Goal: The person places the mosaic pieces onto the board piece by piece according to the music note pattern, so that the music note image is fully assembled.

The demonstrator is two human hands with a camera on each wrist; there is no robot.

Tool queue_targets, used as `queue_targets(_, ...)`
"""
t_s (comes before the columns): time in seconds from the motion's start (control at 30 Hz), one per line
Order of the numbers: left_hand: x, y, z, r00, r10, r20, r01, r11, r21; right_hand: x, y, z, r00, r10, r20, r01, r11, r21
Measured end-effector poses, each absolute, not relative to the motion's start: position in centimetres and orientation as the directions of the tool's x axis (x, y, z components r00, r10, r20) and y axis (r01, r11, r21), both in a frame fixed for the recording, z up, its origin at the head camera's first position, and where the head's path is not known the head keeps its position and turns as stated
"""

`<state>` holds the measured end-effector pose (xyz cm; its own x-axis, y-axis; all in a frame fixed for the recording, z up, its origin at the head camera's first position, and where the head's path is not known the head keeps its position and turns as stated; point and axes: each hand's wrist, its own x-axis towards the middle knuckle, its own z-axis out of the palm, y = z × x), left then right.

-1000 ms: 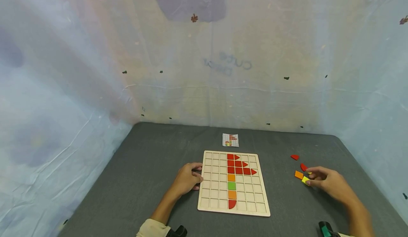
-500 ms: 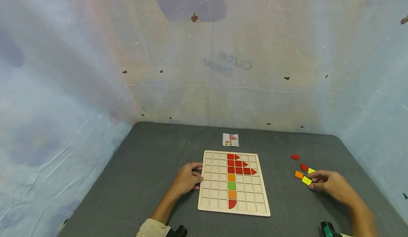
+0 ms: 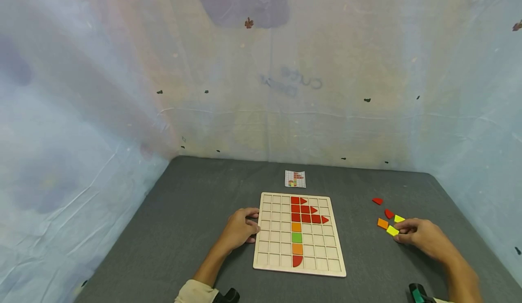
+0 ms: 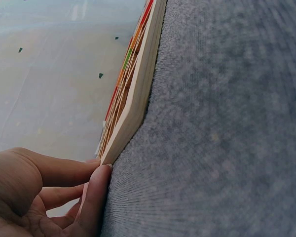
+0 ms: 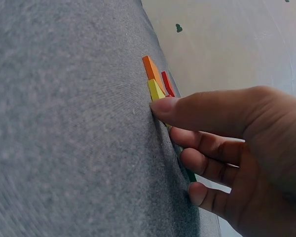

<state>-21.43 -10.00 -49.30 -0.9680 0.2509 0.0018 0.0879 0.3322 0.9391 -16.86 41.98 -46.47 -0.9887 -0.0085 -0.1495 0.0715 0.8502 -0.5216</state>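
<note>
Yellow tile (image 5: 155, 88) partly behind right hand (image 5: 256, 143), pinch or mere touch unclear; left hand (image 3: 238, 227) in a pinch on board (image 3: 274, 237).

You have soft, diffuse light, with the curtain (image 3: 228, 126) behind the board (image 3: 318, 240) glowing palely. Right of the board, your right hand (image 3: 426, 238) casts a faint shadow; your wrist views look dimmer.

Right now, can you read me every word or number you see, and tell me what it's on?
"cute": backwards and faint, on the pale patterned hanging sheet.
More backwards letters beside it: too blurred to read.
Small white paper card with coloured grid picture: no words readable.
Pale wooden grid board: none seen.
</note>
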Motion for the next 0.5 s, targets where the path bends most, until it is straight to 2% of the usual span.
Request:
queue_targets(0.13,-21.4,-10.0,-49.3,-0.968,0.251,0.005,0.090,0.331,0.939,-16.9,41.8,-46.5,-0.989,-0.004,-0.150,0.074,0.859,-0.507)
queue_targets(0.5,-21.5,-10.0,-49.4,-0.968,0.251,0.006,0.092,0.334,0.938,-16.9,40.7,-45.7,-0.991,-0.017,-0.134,0.061,0.830,-0.555)
